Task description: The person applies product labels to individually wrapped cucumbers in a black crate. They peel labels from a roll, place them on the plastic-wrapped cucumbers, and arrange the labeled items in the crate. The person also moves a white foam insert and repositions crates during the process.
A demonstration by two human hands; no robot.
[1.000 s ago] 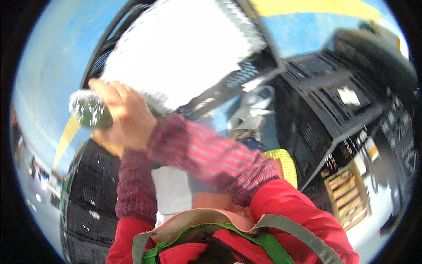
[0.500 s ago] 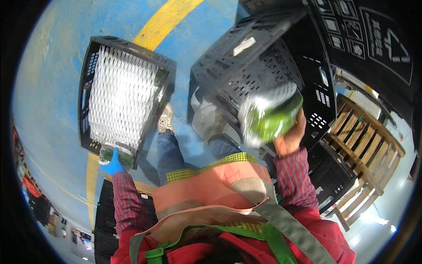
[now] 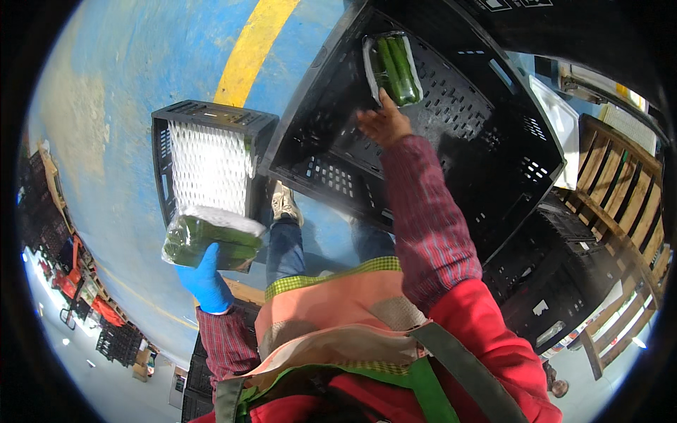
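My left hand (image 3: 203, 278), in a blue glove, grips a clear-wrapped pack of green cucumbers (image 3: 215, 243) with white foam netting along its far edge. It is raised over the near end of a smaller black crate (image 3: 215, 111). White foam netting (image 3: 210, 166) covers most of what that crate holds. Inside a large black crate (image 3: 451, 95), another wrapped cucumber pack (image 3: 397, 70) lies on the perforated bottom at the far side. My bare right hand (image 3: 386, 125) is at this pack's near end, fingers apart, one fingertip at or just short of the wrap.
More black crates (image 3: 557, 282) stand at the right, beside a slatted wooden pallet (image 3: 613, 183). A yellow stripe (image 3: 257, 53) crosses the blue floor (image 3: 148, 92) ahead. My shoe (image 3: 285, 204) is between the two crates.
The pack from my right hand now lies in the large crate, and that hand has let go. My left hand has lifted its pack from the smaller crate's near end. The large crate appears less tilted.
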